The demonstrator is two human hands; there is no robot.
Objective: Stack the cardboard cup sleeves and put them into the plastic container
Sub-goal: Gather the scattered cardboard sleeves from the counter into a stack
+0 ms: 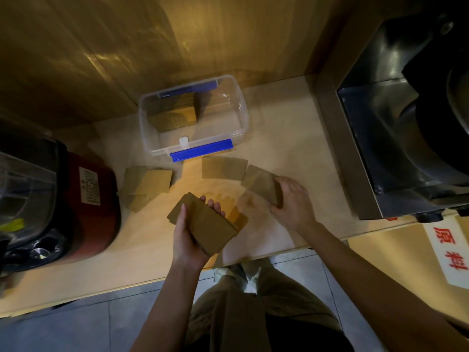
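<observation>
At far left a loose pile of sleeves (pixel 146 185) lies untouched. Our left hand (pixel 189 238) clasps the stack (pixel 203 222), long axis slanting near-right. Our right hand (pixel 291 199), nearer, closes on blurred sleeves (pixel 264 186). The container (pixel 193 115) sits far, open, part-filled.

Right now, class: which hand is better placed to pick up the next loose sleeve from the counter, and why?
The right hand. It is already closing on loose sleeves lying on the counter, while the left hand is full, gripping the gathered stack.
</observation>
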